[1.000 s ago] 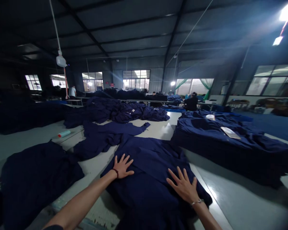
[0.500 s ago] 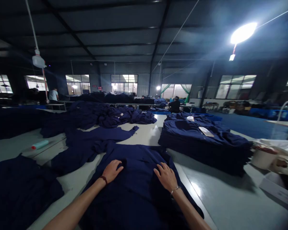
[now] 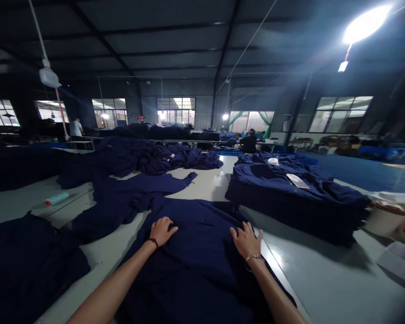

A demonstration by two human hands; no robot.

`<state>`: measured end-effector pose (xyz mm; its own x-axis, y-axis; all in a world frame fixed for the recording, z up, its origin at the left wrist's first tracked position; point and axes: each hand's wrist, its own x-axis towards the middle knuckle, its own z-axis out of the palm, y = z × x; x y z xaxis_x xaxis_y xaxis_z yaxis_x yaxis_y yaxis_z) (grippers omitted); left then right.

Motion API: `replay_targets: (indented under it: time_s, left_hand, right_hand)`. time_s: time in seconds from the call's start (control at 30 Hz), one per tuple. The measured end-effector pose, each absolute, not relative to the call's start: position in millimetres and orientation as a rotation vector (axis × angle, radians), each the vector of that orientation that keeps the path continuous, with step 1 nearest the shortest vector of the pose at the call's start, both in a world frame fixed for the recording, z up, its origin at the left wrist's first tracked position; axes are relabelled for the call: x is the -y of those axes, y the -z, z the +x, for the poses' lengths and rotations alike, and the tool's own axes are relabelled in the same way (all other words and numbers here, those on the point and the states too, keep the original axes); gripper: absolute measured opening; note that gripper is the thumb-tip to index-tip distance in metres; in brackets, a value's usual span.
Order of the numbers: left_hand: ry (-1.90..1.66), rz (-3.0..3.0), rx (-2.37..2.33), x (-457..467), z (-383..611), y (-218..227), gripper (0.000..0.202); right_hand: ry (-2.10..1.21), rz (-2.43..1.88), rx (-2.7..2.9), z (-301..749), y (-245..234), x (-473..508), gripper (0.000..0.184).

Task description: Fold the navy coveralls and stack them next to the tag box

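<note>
My left hand (image 3: 162, 230) and right hand (image 3: 247, 240), fingers curled shut on the navy garment (image 3: 199, 261), folded stack (image 3: 297, 200) at two o'clock.

Bare forearms; dark red cord (image 3: 152, 242) at left hand (image 3: 162, 230); thin silver chain (image 3: 253, 258) at right hand (image 3: 246, 240).

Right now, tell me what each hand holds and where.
Both lie on the navy garment: left hand mid-cloth, right hand at its right edge. A grip cannot be told.
</note>
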<state>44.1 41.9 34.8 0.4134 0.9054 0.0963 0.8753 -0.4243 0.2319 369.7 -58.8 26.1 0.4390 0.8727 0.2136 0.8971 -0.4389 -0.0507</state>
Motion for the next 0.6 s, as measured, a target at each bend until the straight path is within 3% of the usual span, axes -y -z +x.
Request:
replay_targets:
  time_s: [0.23, 0.37, 0.6]
  left_hand:
    - [-0.055, 2.372, -1.756, -67, 30, -15, 0.079]
    - [-0.023, 2.354, -1.746, -75, 28, -13, 0.082]
    - [-0.351, 2.525, -1.735, -116, 59, -28, 0.055]
  right_hand:
    - [-0.064, -2.702, 1.454, 385, -12, 52, 0.063]
    - [-0.065, -2.744, 1.384, 386, -10, 46, 0.066]
    - [0.234, -2.346, 1.725, 384, -9, -7, 0.052]
